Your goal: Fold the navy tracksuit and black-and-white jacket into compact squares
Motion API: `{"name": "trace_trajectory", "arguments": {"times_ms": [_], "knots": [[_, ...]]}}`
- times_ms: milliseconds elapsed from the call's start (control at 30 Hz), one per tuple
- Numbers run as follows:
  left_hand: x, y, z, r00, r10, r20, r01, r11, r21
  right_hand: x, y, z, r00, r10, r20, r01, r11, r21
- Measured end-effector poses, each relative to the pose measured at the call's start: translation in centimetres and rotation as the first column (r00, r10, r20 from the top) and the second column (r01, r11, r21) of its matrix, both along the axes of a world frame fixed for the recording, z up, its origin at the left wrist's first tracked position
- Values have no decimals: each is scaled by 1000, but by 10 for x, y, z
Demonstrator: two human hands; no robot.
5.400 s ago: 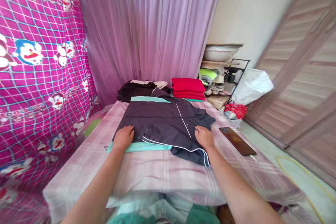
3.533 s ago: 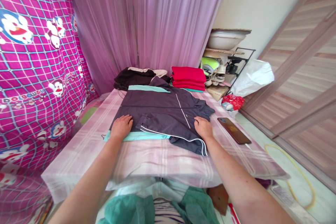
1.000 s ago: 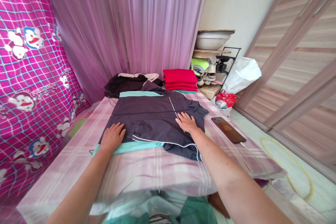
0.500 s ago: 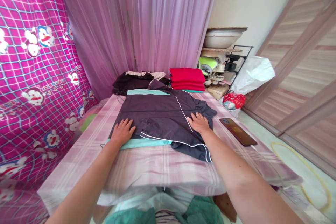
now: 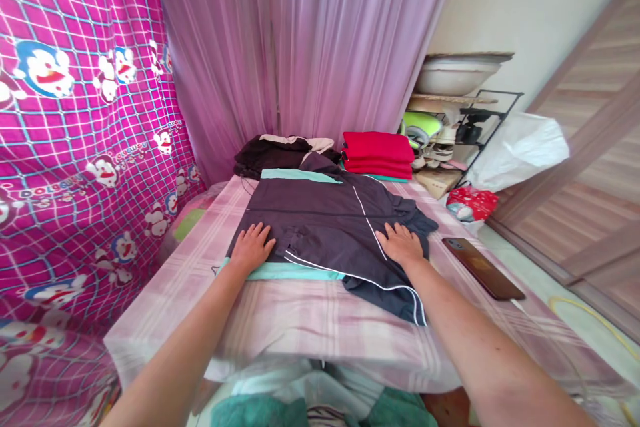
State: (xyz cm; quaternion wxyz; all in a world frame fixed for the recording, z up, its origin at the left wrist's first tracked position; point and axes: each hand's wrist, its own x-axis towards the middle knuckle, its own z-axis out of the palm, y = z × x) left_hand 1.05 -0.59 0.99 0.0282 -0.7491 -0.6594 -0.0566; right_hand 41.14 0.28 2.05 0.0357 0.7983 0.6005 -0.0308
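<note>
A dark jacket point(image 5: 320, 203) with white piping and a mint-green lining lies spread on the checked tablecloth point(image 5: 300, 313). One sleeve point(image 5: 340, 253) is folded across its body, pointing left. My left hand point(image 5: 253, 245) rests flat on the jacket's near left part, fingers spread, close to the mint edge. On the right side, by the white piping, my right hand point(image 5: 401, 243) presses flat with its fingers apart. Neither hand grips any cloth.
Folded red clothes point(image 5: 377, 155) and a heap of dark clothes point(image 5: 277, 155) sit at the table's far end. A phone point(image 5: 483, 268) with a cable lies on the right. Beyond stands a rack with a basin point(image 5: 457, 75). A pink patterned curtain point(image 5: 100, 167) hangs left.
The view has turned a little left, so everything appears shifted right. Both hands stay flat on the jacket in about the same places; the jacket looks unchanged.
</note>
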Motion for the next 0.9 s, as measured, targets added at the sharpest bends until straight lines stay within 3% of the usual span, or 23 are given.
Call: {"name": "trace_trajectory", "arguments": {"times_ms": [233,400,467,567,633,733,900], "knots": [[0,-2,-1,1000,-3,21,3,1000,21,3,-1,-1,1000,-5,-16,5,1000,2],[2,-3,-2,999,8,37,-9,999,45,-9,12,22,999,-26,-36,24,998,-53],[3,-3,-2,999,18,30,-19,999,45,-22,16,30,1000,12,-29,-10,998,58],[4,-5,-1,999,45,12,-45,999,30,-40,16,28,984,176,-7,-170,960,221],[4,-6,0,998,70,-2,-70,997,26,-45,12,19,966,255,-41,-248,959,135],[2,-5,5,997,76,-8,-76,997,27,-42,9,3,960,261,-99,-264,964,-21],[5,8,23,999,35,28,-35,999,15,-37,10,-6,966,248,-76,-248,969,17]]}}
